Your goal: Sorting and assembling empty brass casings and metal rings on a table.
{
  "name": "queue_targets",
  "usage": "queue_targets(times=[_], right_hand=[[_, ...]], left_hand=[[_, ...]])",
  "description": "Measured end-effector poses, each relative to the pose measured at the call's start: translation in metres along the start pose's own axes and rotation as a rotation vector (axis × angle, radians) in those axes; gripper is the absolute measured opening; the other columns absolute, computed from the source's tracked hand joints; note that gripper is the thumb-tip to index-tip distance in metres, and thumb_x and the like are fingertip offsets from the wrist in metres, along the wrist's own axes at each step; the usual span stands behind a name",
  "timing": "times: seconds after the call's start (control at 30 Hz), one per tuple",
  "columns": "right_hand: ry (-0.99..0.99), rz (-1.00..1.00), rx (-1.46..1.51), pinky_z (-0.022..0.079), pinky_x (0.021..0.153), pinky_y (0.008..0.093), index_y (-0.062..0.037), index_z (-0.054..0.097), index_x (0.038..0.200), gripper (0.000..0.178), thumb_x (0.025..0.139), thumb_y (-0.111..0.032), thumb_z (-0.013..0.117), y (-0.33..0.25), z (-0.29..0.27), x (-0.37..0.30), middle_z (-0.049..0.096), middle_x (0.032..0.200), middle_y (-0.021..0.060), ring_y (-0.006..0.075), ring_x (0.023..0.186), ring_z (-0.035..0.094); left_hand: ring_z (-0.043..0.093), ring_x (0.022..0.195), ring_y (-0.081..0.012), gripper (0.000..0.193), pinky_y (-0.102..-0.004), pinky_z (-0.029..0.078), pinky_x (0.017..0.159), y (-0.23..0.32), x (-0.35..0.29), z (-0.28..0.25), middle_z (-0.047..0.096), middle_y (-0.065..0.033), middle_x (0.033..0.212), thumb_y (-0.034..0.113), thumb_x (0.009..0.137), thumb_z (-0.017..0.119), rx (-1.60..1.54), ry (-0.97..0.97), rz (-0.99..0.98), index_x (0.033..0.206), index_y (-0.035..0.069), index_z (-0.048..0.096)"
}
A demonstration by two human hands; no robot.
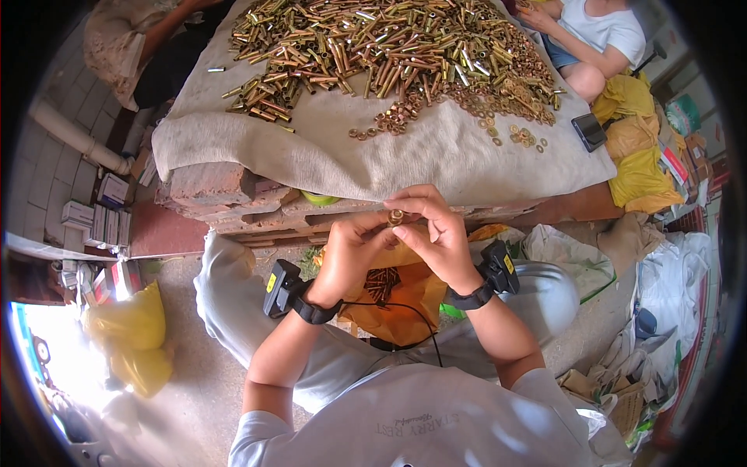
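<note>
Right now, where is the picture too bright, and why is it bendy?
In the head view, glare whites out the lower left, beside the yellow bag; in that view, some metal tubes glint; the head view's fisheye lens bends straight edges, and its rim is black; in the head view, the small brass-coloured piece at the left hand and right hand shows little detail.

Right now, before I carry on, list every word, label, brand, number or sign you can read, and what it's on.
Pale T-shirt: dark printed lettering on the front; I won't copy it out.
Yellow labels on the black wrist devices: too small to read.
White boxes, left: print too small.
Red-and-white package, right: too blurred.
Brass-coloured piece in hand: no lettering visible.
</note>
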State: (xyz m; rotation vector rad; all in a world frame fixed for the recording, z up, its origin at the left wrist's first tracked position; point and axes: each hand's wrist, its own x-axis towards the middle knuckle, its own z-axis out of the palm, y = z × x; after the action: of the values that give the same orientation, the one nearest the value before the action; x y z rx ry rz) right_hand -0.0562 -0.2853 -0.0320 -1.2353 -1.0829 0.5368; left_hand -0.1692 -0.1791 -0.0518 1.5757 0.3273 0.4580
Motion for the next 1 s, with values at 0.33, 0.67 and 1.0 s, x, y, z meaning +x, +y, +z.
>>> queue_targets(times=[0.33,0.67,1.0], right_hand=[[0.074,-0.042,0.008,0.039,0.088,0.0296,-0.0017,0.059,0.11,0.024,0.088,-0.01,0.054,0.011,-0.011,-0.002,0.049,0.114,0.008,0.0151,0.101,0.05],[0.068,0.011,0.002,0.038,0.089,0.0265,-0.0017,0.055,0.115,0.028,0.09,-0.012,0.05,0.0,-0.004,0.003,0.052,0.111,0.0066,0.0133,0.102,0.049],[-0.087,0.11,0.034,0.044,0.073,0.0203,0.0013,0.06,0.098,0.013,0.086,-0.001,0.054,0.004,-0.014,0.001,0.051,0.102,0.0066,0.0095,0.088,0.052]], left_hand=[[0.058,0.071,-0.0059,0.019,-0.0206,0.049,0.066,0.011,0.003,-0.002,0.066,-0.0038,0.082,0.005,0.086,0.059,0.011,-0.005,-0.04,0.103,-0.003,0.062],[0.058,0.071,-0.0056,0.019,-0.0209,0.049,0.064,0.01,0.002,-0.002,0.066,-0.0032,0.08,0.006,0.086,0.06,-0.01,0.017,-0.037,0.102,-0.003,0.062],[0.057,0.068,-0.0059,0.016,-0.0211,0.047,0.061,0.003,0.0,0.0,0.063,-0.0024,0.077,0.005,0.083,0.063,0.001,-0.027,-0.017,0.096,-0.005,0.061]])
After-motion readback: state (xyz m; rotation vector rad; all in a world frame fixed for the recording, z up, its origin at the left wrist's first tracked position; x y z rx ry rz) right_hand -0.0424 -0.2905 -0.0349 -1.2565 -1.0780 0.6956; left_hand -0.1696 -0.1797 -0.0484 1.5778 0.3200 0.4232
